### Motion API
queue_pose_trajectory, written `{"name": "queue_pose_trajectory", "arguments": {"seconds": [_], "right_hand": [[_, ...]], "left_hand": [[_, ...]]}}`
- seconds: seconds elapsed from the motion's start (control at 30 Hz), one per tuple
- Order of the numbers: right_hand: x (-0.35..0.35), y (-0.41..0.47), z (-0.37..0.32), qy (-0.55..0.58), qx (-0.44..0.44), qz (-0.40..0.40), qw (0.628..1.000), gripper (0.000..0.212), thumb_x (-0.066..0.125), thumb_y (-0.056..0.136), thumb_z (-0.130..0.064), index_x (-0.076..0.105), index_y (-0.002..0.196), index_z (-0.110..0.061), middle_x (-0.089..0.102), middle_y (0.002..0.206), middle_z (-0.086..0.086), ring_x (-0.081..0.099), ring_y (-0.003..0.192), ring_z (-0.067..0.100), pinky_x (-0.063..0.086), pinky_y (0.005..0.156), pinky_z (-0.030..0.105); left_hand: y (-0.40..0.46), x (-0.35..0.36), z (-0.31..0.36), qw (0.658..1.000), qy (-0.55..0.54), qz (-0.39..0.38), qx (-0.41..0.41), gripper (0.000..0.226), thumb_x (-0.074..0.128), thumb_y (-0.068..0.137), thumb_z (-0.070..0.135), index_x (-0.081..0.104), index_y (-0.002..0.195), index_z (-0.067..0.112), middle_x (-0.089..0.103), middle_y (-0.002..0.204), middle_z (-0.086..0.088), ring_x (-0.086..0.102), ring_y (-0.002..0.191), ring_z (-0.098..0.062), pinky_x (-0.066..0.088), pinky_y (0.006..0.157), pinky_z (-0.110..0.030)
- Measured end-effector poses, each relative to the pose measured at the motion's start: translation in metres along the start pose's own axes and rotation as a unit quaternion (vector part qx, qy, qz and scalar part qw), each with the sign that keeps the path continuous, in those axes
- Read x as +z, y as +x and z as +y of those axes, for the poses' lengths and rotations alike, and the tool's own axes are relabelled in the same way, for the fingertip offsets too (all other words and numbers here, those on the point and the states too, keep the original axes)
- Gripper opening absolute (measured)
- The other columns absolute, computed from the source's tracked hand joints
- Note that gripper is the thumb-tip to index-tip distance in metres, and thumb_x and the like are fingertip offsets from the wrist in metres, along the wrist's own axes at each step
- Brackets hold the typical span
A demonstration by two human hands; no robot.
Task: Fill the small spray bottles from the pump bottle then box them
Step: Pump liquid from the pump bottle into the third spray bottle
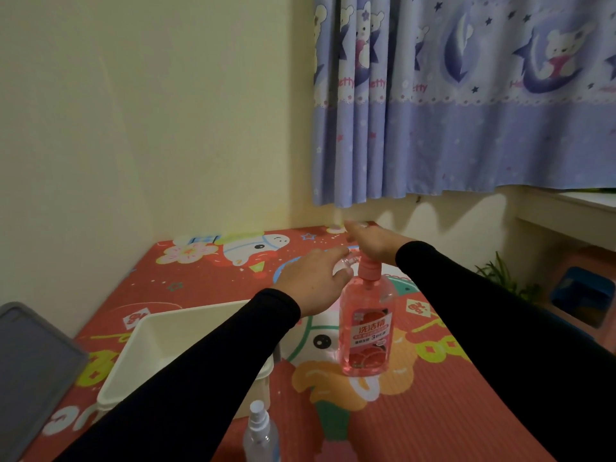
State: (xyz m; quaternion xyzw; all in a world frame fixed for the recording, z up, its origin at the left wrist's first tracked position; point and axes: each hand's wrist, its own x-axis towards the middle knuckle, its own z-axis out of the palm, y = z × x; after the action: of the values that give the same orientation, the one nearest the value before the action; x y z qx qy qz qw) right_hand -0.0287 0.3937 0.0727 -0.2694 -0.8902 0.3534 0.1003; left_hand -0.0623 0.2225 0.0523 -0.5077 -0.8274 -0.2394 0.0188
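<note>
**Pumping pink liquid into a small clear bottle**

The pink pump bottle (366, 331) stood upright on the red cartoon-print mat (433, 411) that covered the desk, roughly in the middle of the scene. The right hand (373, 242) lay flat over the pump head, fingers stretched out straight and pointing toward the wall, the heel of the palm resting on top of the pump. The left hand (313, 281) was curled around a small clear bottle (346, 263), holding it up just beside the pump's nozzle; most of that bottle was hidden by the fingers, so I could not tell how full it was. Both arms wore long black sleeves.

Nearer the person, at the bottom edge of the view, 1 small spray bottle (260, 435) with a white spray top stood upright on the mat, apart from the pump bottle. To its left sat an open white plastic box (150, 331), partly hidden under the left forearm. A grey lid (33, 371) lay further left, at the edge of the mat.

Behind the desk rose a pale yellow wall, and a blue cartoon-print curtain (466, 111) hung at the upper right. A green plant (500, 275) and an orange stool (583, 295) showed low on the right, beyond the desk
</note>
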Motion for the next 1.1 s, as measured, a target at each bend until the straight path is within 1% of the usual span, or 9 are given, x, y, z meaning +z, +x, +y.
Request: {"name": "queue_pose_trajectory", "arguments": {"seconds": [0.07,0.23,0.3,0.43,0.63,0.73,0.87,1.0,1.1], "right_hand": [[-0.006,0.0,-0.003,-0.01,0.015,0.004,1.0,0.093,0.015,0.079,-0.078,0.051,0.138,-0.015,0.049,0.144,0.01,0.047,0.13,0.029,0.033,0.111,0.05],[-0.001,0.002,0.002,0.037,-0.015,0.004,0.999,0.067,0.018,0.095,-0.064,0.063,0.115,-0.019,0.058,0.133,0.009,0.054,0.12,0.026,0.036,0.11,0.047],[0.005,0.005,0.006,0.061,-0.024,-0.005,0.998,0.054,0.023,0.097,-0.058,0.059,0.11,-0.02,0.057,0.135,0.01,0.054,0.121,0.026,0.035,0.111,0.047],[0.005,0.005,0.005,0.03,0.001,-0.006,1.0,0.07,0.023,0.094,-0.06,0.054,0.131,-0.009,0.052,0.141,0.011,0.049,0.126,0.028,0.032,0.113,0.048],[-0.009,0.001,-0.001,0.02,-0.002,0.005,1.0,0.074,0.016,0.094,-0.066,0.062,0.121,-0.015,0.059,0.119,0.006,0.054,0.11,0.024,0.041,0.104,0.044],[0.0,0.003,0.005,0.054,-0.008,0.005,0.998,0.068,0.021,0.096,-0.062,0.063,0.119,-0.015,0.059,0.128,0.008,0.054,0.116,0.025,0.038,0.108,0.046],[0.007,0.002,0.006,0.067,-0.009,-0.008,0.998,0.062,0.026,0.097,-0.056,0.059,0.126,-0.012,0.055,0.139,0.008,0.052,0.125,0.026,0.033,0.112,0.046],[0.001,-0.002,0.0,0.007,0.005,0.003,1.0,0.085,0.022,0.08,-0.072,0.055,0.134,-0.014,0.049,0.145,0.01,0.047,0.13,0.027,0.031,0.113,0.047],[-0.009,-0.004,-0.006,-0.042,-0.012,0.008,0.999,0.076,0.015,0.093,-0.067,0.049,0.14,-0.017,0.045,0.148,0.009,0.043,0.134,0.027,0.028,0.115,0.047]], "left_hand": [[0.002,-0.005,0.001,1.0,0.0,0.01,0.007,0.045,0.039,0.1,0.041,0.037,0.144,0.033,0.054,0.133,-0.004,0.051,0.117,-0.024,0.043,0.093,-0.037],[0.0,0.0,-0.001,0.999,-0.022,0.02,0.011,0.046,0.041,0.1,0.039,0.037,0.144,0.032,0.053,0.133,-0.006,0.051,0.117,-0.025,0.041,0.093,-0.035],[-0.001,0.004,-0.003,1.0,-0.017,0.015,0.008,0.043,0.041,0.099,0.039,0.041,0.141,0.032,0.055,0.127,-0.008,0.052,0.112,-0.026,0.044,0.092,-0.039],[-0.001,0.004,-0.002,1.0,-0.021,0.006,-0.003,0.044,0.041,0.1,0.04,0.04,0.142,0.031,0.054,0.129,-0.007,0.052,0.115,-0.025,0.042,0.09,-0.035],[0.0,-0.01,0.005,0.999,-0.021,0.028,0.018,0.047,0.042,0.101,0.039,0.037,0.146,0.028,0.054,0.136,-0.001,0.051,0.119,-0.021,0.036,0.086,-0.026],[-0.003,-0.005,0.004,0.999,-0.029,0.024,0.017,0.044,0.042,0.1,0.036,0.04,0.144,0.028,0.055,0.133,-0.002,0.051,0.117,-0.022,0.034,0.083,-0.026],[-0.005,0.001,0.001,1.0,-0.023,0.006,0.002,0.042,0.042,0.1,0.037,0.042,0.141,0.026,0.056,0.127,-0.005,0.053,0.114,-0.024,0.039,0.084,-0.031],[-0.001,-0.004,0.0,1.0,-0.011,-0.002,0.001,0.044,0.041,0.099,0.04,0.04,0.142,0.03,0.056,0.129,-0.004,0.052,0.114,-0.023,0.04,0.088,-0.032],[0.001,-0.011,0.004,1.0,-0.015,0.008,0.012,0.047,0.042,0.099,0.04,0.037,0.145,0.032,0.056,0.131,-0.001,0.052,0.115,-0.022,0.039,0.088,-0.03]]}}
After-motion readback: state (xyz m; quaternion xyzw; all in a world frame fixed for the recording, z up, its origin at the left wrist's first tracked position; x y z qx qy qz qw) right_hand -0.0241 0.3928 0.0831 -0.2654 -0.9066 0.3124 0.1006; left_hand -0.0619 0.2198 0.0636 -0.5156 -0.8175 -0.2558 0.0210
